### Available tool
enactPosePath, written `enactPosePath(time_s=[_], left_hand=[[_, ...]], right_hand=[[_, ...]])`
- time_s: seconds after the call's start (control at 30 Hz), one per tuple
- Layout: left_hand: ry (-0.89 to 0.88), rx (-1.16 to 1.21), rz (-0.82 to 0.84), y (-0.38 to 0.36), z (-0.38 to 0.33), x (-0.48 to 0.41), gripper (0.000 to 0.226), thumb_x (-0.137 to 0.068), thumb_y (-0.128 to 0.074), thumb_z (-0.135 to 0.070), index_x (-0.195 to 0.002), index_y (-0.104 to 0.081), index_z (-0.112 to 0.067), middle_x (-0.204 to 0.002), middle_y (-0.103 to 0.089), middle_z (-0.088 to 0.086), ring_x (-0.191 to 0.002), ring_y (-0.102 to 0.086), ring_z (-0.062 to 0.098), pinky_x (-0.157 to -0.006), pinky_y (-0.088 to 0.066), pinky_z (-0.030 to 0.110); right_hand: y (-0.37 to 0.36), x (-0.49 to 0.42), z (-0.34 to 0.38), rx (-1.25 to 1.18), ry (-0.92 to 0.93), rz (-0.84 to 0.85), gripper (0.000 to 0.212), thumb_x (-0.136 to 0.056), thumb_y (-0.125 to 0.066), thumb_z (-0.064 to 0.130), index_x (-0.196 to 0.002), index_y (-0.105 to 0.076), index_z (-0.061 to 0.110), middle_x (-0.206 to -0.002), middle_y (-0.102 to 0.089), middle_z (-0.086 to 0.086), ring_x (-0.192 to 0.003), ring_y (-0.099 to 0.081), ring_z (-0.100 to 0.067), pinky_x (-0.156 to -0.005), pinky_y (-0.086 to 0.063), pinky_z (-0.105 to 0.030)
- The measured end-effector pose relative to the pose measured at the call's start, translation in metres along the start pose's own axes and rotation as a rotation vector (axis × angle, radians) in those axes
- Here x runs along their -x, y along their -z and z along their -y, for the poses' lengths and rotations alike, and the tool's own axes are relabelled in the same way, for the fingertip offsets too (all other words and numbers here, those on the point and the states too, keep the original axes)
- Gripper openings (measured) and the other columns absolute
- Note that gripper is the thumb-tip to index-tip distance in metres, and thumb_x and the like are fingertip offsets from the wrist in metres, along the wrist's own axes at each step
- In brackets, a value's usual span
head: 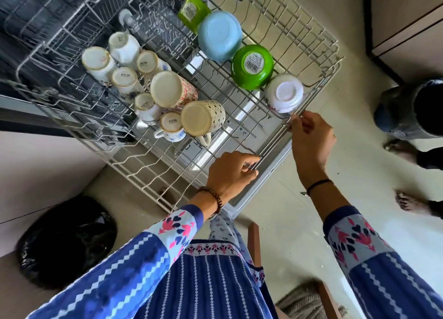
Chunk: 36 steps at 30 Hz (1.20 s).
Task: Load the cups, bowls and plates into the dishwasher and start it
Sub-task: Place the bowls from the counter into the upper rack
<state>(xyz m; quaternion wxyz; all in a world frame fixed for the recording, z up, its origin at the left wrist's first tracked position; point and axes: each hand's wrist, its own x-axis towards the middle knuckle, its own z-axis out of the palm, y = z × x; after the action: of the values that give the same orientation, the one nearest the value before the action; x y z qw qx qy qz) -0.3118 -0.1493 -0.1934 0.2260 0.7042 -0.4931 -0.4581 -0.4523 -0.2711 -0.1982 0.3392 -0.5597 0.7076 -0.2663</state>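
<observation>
The wire upper rack [321,38] of the dishwasher is pulled out over the open door [261,182]. Several cups stand upside down on its left side, among them a red-patterned mug [167,88] and a dotted mug [201,118]. Along the right row sit upside-down bowls: a light blue bowl [219,34], a green bowl [251,65], a white bowl [284,93], and a green square dish [193,10] at the back. My left hand [232,172] grips the rack's front rail. My right hand [310,136] pinches the same rail near the white bowl.
A black bag-lined bin [64,239] stands on the floor at the left. Another person's bare feet [407,199] and legs are on the right. A woven mat [309,302] lies behind me. Cabinet fronts [407,19] rise at the upper right.
</observation>
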Motion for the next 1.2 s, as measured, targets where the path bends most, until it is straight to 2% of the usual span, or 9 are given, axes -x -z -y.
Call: enactPosePath(time_s=[0.27,0.47,0.63,0.77,0.93,1.03,1.1,1.13,1.2], left_hand=[[-0.056,-0.002,-0.004,0.004,0.009,0.000,0.035,-0.092,-0.066,-0.034,-0.125,-0.066,-0.022,-0.118,-0.071,-0.004,-0.097,-0.070,0.007,-0.067,-0.050,0.008],[-0.050,0.005,0.023,0.012,0.014,-0.005,0.036,-0.089,-0.067,-0.033,-0.124,-0.066,-0.023,-0.114,-0.073,-0.004,-0.095,-0.069,0.007,-0.076,-0.059,0.026],[-0.051,0.055,0.048,0.029,0.021,-0.011,0.038,-0.089,-0.069,-0.030,-0.125,-0.066,-0.019,-0.121,-0.069,-0.003,-0.100,-0.069,0.008,-0.076,-0.060,0.025],[-0.031,0.060,0.036,0.046,0.027,-0.017,0.037,-0.088,-0.070,-0.029,-0.124,-0.067,-0.020,-0.122,-0.069,-0.006,-0.098,-0.069,0.007,-0.077,-0.060,0.030],[-0.026,-0.031,-0.028,0.070,0.032,-0.022,0.035,-0.090,-0.067,-0.033,-0.124,-0.066,-0.023,-0.118,-0.071,-0.006,-0.098,-0.069,0.005,-0.078,-0.060,0.030],[0.008,-0.084,-0.081,0.088,0.035,-0.025,0.034,-0.090,-0.066,-0.034,-0.123,-0.067,-0.026,-0.118,-0.070,-0.010,-0.096,-0.067,0.000,-0.078,-0.055,0.016],[0.023,-0.131,-0.137,0.101,0.036,-0.026,0.032,-0.091,-0.066,-0.032,-0.122,-0.068,-0.026,-0.116,-0.070,-0.012,-0.077,-0.063,-0.013,-0.063,-0.042,-0.002],[0.030,-0.136,-0.164,0.106,0.036,-0.026,0.032,-0.091,-0.066,-0.030,-0.122,-0.068,-0.026,-0.114,-0.071,-0.012,-0.065,-0.058,-0.017,-0.054,-0.036,-0.005],[0.040,-0.159,-0.217,0.116,0.037,-0.026,0.030,-0.092,-0.066,-0.029,-0.122,-0.068,-0.027,-0.109,-0.073,-0.011,-0.066,-0.058,-0.012,-0.045,-0.031,-0.003]], right_hand=[[-0.004,0.003,0.004,0.003,0.023,-0.014,0.007,-0.093,-0.067,0.023,-0.088,-0.070,0.017,-0.079,-0.075,0.001,-0.076,-0.073,-0.015,-0.077,-0.062,-0.037],[-0.009,0.006,0.016,-0.007,0.030,-0.028,0.027,-0.094,-0.065,0.021,-0.078,-0.058,0.041,-0.078,-0.073,0.006,-0.076,-0.073,-0.015,-0.075,-0.062,-0.032],[-0.021,0.002,0.026,-0.029,0.053,-0.002,0.016,-0.094,-0.065,0.022,-0.084,-0.062,0.033,-0.077,-0.073,0.009,-0.075,-0.073,-0.013,-0.072,-0.061,-0.028],[-0.035,-0.003,0.037,-0.032,0.046,0.010,0.018,-0.093,-0.066,0.024,-0.081,-0.061,0.036,-0.078,-0.074,0.008,-0.075,-0.073,-0.013,-0.077,-0.062,-0.036],[-0.054,-0.012,0.053,-0.019,0.065,0.060,0.007,-0.094,-0.066,0.025,-0.096,-0.071,0.020,-0.079,-0.075,0.009,-0.075,-0.074,-0.010,-0.076,-0.062,-0.035],[-0.066,-0.019,0.066,-0.025,0.082,0.135,0.012,-0.095,-0.066,0.024,-0.099,-0.072,0.015,-0.080,-0.075,0.008,-0.075,-0.074,-0.007,-0.072,-0.060,-0.024],[-0.076,-0.023,0.076,-0.016,0.118,0.164,0.009,-0.095,-0.065,0.022,-0.092,-0.070,0.016,-0.077,-0.074,0.008,-0.075,-0.074,-0.006,-0.071,-0.058,-0.021],[-0.081,-0.024,0.082,-0.013,0.130,0.174,0.009,-0.095,-0.065,0.021,-0.090,-0.069,0.016,-0.076,-0.073,0.009,-0.074,-0.073,-0.003,-0.069,-0.057,-0.019],[-0.090,-0.027,0.091,-0.010,0.136,0.190,0.011,-0.096,-0.065,0.022,-0.089,-0.070,0.014,-0.076,-0.074,0.007,-0.072,-0.072,0.001,-0.065,-0.054,-0.015]])
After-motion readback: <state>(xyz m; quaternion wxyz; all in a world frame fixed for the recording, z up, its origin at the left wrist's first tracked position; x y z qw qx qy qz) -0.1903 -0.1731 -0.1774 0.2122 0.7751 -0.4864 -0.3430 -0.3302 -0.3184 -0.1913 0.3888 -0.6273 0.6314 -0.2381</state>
